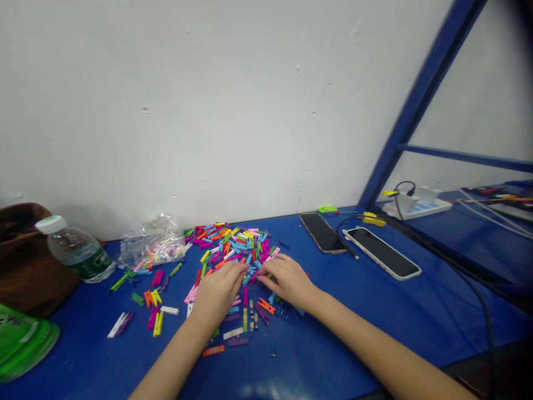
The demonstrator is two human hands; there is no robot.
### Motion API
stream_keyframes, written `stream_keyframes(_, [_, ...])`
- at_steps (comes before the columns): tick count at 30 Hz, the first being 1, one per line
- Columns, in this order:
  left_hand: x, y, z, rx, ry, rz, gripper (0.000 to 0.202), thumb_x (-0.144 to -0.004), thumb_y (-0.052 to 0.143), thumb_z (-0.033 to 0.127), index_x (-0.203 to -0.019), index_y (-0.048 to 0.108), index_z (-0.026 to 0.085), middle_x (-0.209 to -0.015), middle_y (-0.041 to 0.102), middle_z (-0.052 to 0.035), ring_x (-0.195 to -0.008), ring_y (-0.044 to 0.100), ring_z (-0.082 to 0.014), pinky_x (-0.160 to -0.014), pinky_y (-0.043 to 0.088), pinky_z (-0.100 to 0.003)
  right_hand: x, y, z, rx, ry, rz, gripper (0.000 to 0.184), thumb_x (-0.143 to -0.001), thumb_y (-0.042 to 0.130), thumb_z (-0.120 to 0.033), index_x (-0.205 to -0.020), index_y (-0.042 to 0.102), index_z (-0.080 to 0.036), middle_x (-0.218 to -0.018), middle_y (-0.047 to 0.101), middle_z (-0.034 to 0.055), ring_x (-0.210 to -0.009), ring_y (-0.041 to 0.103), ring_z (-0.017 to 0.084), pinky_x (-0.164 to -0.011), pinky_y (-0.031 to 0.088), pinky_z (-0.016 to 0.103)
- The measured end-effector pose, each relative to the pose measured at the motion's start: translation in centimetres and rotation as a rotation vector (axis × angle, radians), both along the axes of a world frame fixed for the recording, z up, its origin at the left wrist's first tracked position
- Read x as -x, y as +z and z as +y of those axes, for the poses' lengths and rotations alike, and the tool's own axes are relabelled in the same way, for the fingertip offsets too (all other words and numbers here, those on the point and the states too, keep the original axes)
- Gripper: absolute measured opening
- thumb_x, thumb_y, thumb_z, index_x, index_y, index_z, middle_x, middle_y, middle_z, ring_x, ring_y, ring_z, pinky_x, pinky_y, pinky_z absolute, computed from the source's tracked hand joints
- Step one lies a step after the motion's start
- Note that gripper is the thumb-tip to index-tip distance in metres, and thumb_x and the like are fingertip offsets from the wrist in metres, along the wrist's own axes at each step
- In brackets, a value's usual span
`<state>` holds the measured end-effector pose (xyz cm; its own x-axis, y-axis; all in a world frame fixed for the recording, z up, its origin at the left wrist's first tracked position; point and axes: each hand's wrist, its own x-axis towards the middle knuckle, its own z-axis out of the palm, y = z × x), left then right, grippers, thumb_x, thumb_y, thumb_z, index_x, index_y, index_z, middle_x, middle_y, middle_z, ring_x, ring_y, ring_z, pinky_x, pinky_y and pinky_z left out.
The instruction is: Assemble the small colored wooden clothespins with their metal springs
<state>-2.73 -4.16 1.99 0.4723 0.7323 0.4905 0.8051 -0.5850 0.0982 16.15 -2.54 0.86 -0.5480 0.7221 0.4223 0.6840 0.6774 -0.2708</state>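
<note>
Hands: left hand [217, 293] and right hand [289, 282] both reach fwd, palms down, apart but close, fingertips almost meeting at the pile's near edge.
Left hand: fingers over the pegs; can't tell if it's clamped on any.
Right hand: fingers angled in toward the left hand, resting on/among the pegs; any grip is hidden too.
Pegs: mini clothespins [231, 247] in pink, orange, yellow, green, blue, purple, a few white; flat, narrow, in a loose heap w/ no common direction.
Location: mid-desk [416, 316], right in front of the person, against the wall [208, 111]; prob placed there so both hands reach them easily.
Strays: a looser spread runs toward the person, under & around the wrists; small clusters lie left of the left hand; a red-orange peg [214, 350] sits alone nearest the desk's front edge.
Plastic bag: clear, crumpled [152, 243], just behind-left of the heap, w/ some colored pegs inside; prob where they came from.
Phones: two, black screens, [322, 232] & [383, 253], right of the heap, prob kept away from the mess.
Left end: water bottle [77, 250] lying on its side, brown cloth bag [29, 261] beside it, green packet [20, 341] at the corner.
Back right: power strip [416, 206] w/ plugs, cables running off it, blue metal frame [420, 100] above.
</note>
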Motion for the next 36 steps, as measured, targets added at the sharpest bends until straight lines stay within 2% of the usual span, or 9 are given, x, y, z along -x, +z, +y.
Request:
stream_keyframes(6, [-0.07,0.0,0.05,0.048,-0.043,-0.075,0.02,-0.082,0.042,0.022,-0.097,0.055,0.021,-0.094,0.06,-0.0023,-0.082,0.058,-0.012,-0.071,0.048,-0.021,0.13,-0.12,-0.08,-0.005,-0.009,0.048,0.007,-0.078,0.051,-0.026,-0.079,0.055,-0.019,-0.076,0.063,0.001,-0.074,0.055,0.015,-0.069,0.036,0.027])
stream_keyframes(12, [-0.25,0.36,-0.18,0.087,-0.056,-0.03,0.02,-0.082,0.042,0.025,-0.098,0.054,0.022,-0.094,0.06,-0.0024,-0.082,0.058,-0.0129,-0.07,0.047,-0.022,-0.03,0.08,-0.01,-0.004,-0.022,0.081,0.006,-0.077,0.052,-0.024,-0.079,0.056,-0.02,-0.077,0.063,0.0006,-0.074,0.056,0.015,-0.069,0.037,0.027])
stream_keyframes(15, [-0.33,0.36,-0.2,0.076,-0.037,0.0,0.022,-0.082,0.043,0.028,-0.101,0.051,0.021,-0.092,0.061,-0.0027,-0.078,0.059,-0.0132,-0.065,0.047,-0.021,-0.07,0.05,0.07,0.018,-0.03,0.136,0.01,-0.078,0.052,-0.023,-0.086,0.056,-0.02,-0.079,0.063,0.0008,-0.074,0.056,0.015,-0.07,0.037,0.027])
stream_keyframes(18, [-0.31,0.19,-0.13,0.056,-0.005,0.036,0.025,-0.082,0.043,0.028,-0.105,0.049,0.021,-0.094,0.061,-0.0029,-0.072,0.06,-0.0127,-0.06,0.047,-0.021,-0.01,0.08,0.11,0.086,-0.072,0.249,0.019,-0.079,0.05,-0.023,-0.096,0.054,-0.02,-0.076,0.063,0.001,-0.07,0.056,0.014,-0.067,0.04,0.026])
stream_keyframes(20, [-0.27,0.07,-0.08,0.052,0.017,0.054,0.026,-0.082,0.043,0.027,-0.107,0.047,0.022,-0.097,0.06,-0.0028,-0.071,0.06,-0.0125,-0.059,0.046,-0.021,0.1,0.16,0.04,0.157,-0.075,0.339,0.019,-0.08,0.048,-0.024,-0.097,0.054,-0.019,-0.073,0.062,0.001,-0.067,0.056,0.013,-0.064,0.041,0.024])
stream_keyframes(25, [-0.17,-0.09,0.06,0.025,0.044,0.114,0.023,-0.082,0.043,0.026,-0.104,0.049,0.023,-0.097,0.06,-0.0018,-0.076,0.06,-0.0135,-0.058,0.046,-0.02,0.42,0.44,-0.39,0.336,0.03,0.487,0.018,-0.082,0.044,-0.024,-0.093,0.056,-0.017,-0.071,0.061,0.0012,-0.062,0.056,0.012,-0.056,0.042,0.021])
stream_keyframes(30, [-0.16,-0.1,0.09,0.003,0.052,0.117,0.022,-0.082,0.042,0.026,-0.102,0.05,0.022,-0.094,0.061,-0.0012,-0.076,0.06,-0.0133,-0.058,0.045,-0.02,0.57,0.55,-0.66,0.339,0.093,0.481,0.017,-0.082,0.044,-0.021,-0.087,0.059,-0.016,-0.074,0.062,0.0023,-0.066,0.057,0.012,-0.063,0.043,0.022])
stream_keyframes(36, [-0.28,0.21,-0.15,0.03,0.014,0.107,0.023,-0.082,0.043,0.027,-0.103,0.049,0.022,-0.091,0.062,-0.0009,-0.075,0.061,-0.0139,-0.061,0.046,-0.022,0.55,0.72,-0.69,0.294,0.106,0.401,0.017,-0.082,0.044,-0.02,-0.086,0.06,-0.017,-0.075,0.062,0.0025,-0.07,0.057,0.013,-0.067,0.043,0.024])
